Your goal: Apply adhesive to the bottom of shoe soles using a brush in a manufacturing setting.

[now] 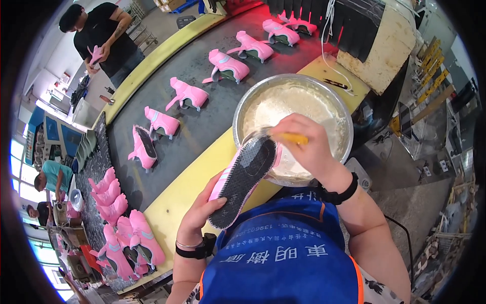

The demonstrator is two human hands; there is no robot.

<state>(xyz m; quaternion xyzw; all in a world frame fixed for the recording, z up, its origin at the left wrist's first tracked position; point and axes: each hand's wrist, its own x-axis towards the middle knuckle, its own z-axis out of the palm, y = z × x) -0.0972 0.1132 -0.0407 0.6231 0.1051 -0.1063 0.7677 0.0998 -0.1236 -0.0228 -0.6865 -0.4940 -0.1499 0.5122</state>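
Observation:
My left hand (200, 213) grips a pink shoe (242, 180) by its heel end, the dark dotted sole turned up toward me. My right hand (304, 144) holds a brush with a yellow handle (292, 137), its bristles at the toe end of the sole. Both hands hover at the near rim of a large metal bowl (238, 114) holding pale whitish glue. A black band sits on each wrist, and a blue apron (283, 253) covers my front.
A grey conveyor belt (202, 116) with yellow edges carries a row of pink shoes (228, 66) away from me. A heap of pink shoes (126, 238) lies at lower left. A person in black (104, 38) stands across the belt holding a pink shoe. Other workers sit far left.

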